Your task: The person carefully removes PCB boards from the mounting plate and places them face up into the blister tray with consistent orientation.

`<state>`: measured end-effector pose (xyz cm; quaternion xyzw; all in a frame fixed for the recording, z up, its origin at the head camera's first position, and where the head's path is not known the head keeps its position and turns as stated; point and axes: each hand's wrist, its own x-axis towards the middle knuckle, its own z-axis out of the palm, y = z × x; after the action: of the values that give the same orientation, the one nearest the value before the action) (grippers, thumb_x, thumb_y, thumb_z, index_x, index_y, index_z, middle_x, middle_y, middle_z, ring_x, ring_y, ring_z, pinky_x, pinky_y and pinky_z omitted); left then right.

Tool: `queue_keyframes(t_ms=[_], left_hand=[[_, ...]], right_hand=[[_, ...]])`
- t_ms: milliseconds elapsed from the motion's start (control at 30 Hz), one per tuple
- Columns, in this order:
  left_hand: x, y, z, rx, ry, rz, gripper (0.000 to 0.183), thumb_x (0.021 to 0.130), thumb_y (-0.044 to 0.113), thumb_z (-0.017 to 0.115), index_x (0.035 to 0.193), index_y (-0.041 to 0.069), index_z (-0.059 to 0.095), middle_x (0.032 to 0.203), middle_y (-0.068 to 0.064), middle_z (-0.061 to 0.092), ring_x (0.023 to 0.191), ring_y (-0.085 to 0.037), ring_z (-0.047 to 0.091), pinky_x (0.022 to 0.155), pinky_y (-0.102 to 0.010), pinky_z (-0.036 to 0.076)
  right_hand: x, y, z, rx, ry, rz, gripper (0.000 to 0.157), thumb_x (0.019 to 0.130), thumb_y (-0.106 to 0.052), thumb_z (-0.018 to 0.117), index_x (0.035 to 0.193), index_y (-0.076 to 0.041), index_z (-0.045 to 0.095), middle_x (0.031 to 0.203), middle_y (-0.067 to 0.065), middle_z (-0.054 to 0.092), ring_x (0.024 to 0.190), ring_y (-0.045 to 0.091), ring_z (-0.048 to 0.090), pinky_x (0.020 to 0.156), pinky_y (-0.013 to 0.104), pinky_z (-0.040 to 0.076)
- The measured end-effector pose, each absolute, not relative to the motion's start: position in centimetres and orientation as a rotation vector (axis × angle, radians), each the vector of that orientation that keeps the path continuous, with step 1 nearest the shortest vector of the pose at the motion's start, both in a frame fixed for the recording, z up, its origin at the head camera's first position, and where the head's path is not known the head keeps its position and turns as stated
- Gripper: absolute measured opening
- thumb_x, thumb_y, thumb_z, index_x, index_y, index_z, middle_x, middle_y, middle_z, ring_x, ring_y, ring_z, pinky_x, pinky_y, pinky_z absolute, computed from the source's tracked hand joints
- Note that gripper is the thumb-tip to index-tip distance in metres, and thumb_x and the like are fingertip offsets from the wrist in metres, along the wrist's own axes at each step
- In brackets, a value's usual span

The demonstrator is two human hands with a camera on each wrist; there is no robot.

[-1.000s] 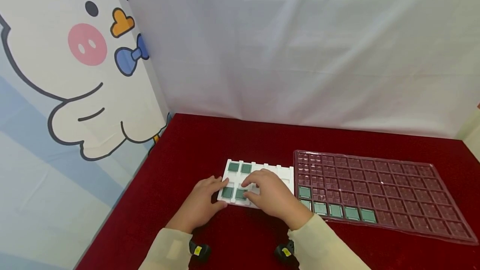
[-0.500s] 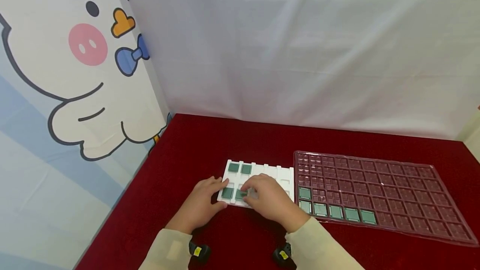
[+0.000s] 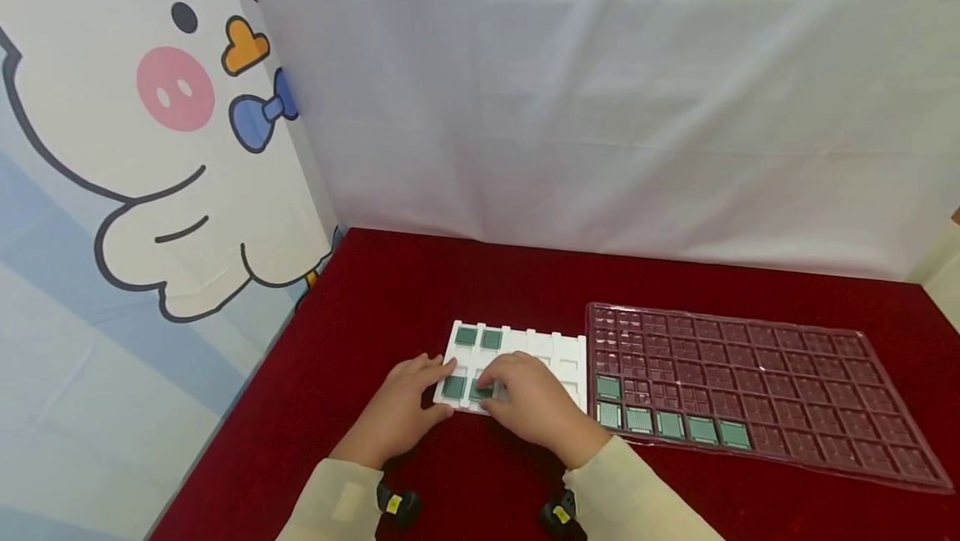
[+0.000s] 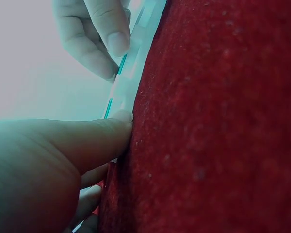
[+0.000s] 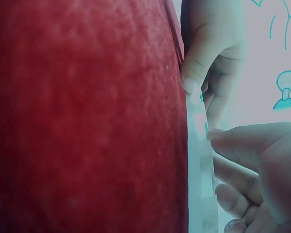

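A white tray [image 3: 558, 368] with square pockets lies on the red cloth in the head view. Green square chips sit in its left part: two along the back [image 3: 466, 336], one at the front left [image 3: 453, 388]. My left hand [image 3: 405, 402] grips the tray's left end, thumb at its front edge, as the left wrist view also shows. Over the neighbouring front chip [image 3: 480, 393] my right hand [image 3: 534, 402] bends down, index fingertip on it and thumb at its near side. In the left wrist view, the right thumb [image 4: 118, 43] reaches the tray edge beside that chip.
A clear plastic tray [image 3: 795, 374] with many compartments lies close against the white tray's right end. Several green chips [image 3: 702, 429] fill part of its front row, and one more [image 3: 608, 388] sits behind them. A white curtain [image 3: 600, 107] hangs behind the table.
My right hand has shifted slightly left and down, bringing its index fingertip from behind the front chip onto it. The left hand stays at the tray's end.
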<state>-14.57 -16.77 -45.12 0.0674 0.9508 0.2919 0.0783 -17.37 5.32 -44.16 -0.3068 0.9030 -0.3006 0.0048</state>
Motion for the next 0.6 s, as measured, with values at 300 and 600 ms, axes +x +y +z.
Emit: queue_keyframes(t_ms=[300,600], left_hand=[[-14.42,-16.8,-45.05,0.204,2.853,0.872,0.065,0.092,0.022,0.08,0.151,0.021,0.055,0.158,-0.005,0.048,0.149,-0.033,0.033,0.116,-0.056,0.035],[-14.49,-16.81,-44.98,0.214,2.854,0.866,0.065,0.092,0.022,0.08,0.152,0.021,0.055,0.158,-0.005,0.047,0.149,-0.033,0.033,0.116,-0.055,0.035]], right_hand=[[-17.09,4.77,-43.94,-0.906,2.842,-0.943,0.011,0.085,-0.013,0.083,0.094,-0.013,0.078,0.097,-0.002,0.072,0.099,0.019,0.064,0.093,0.043,0.053],[-17.05,4.76,-44.15,-0.941,2.875,-0.935,0.011,0.086,-0.014,0.083,0.095,-0.014,0.077,0.097,-0.002,0.072,0.099,0.019,0.065,0.092,0.043,0.054]])
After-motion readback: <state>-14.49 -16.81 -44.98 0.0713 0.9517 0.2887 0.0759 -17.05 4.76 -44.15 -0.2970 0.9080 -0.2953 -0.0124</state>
